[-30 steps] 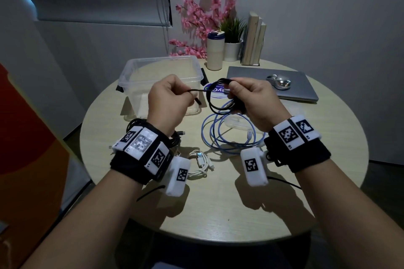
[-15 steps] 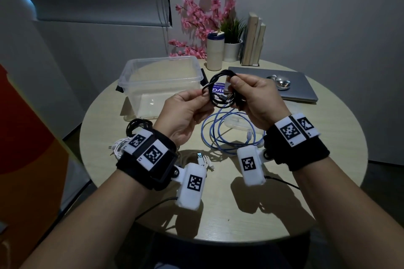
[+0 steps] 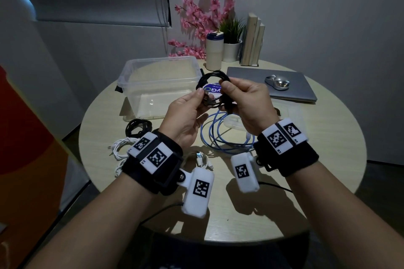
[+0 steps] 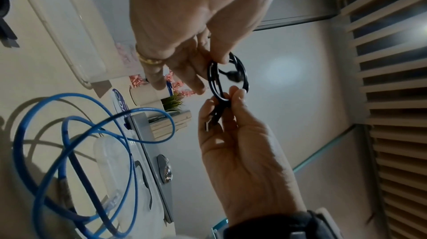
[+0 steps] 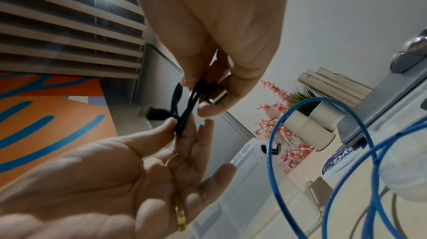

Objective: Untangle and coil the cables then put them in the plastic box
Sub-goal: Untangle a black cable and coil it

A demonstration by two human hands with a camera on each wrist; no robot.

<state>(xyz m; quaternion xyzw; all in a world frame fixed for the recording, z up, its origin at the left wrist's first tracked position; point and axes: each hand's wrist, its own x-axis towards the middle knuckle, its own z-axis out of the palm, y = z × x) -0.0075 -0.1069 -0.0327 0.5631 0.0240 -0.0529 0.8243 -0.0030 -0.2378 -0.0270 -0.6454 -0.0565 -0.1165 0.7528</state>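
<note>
1. A small coil of black cable [image 3: 215,90] is pinched between thumb and fingertips of the left hand [image 3: 185,116] at centre frame
2. The coil's other side is gripped by the right hand [image 3: 247,102]
3. The plastic box [image 3: 157,85] is seen empty, upper left of centre
4. If either pinch is loosened, the coil is likely to spring open, since nothing ties it

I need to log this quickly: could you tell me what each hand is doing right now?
Left hand: pinches the black cable coil.
Right hand: pinches the same coil.
</note>
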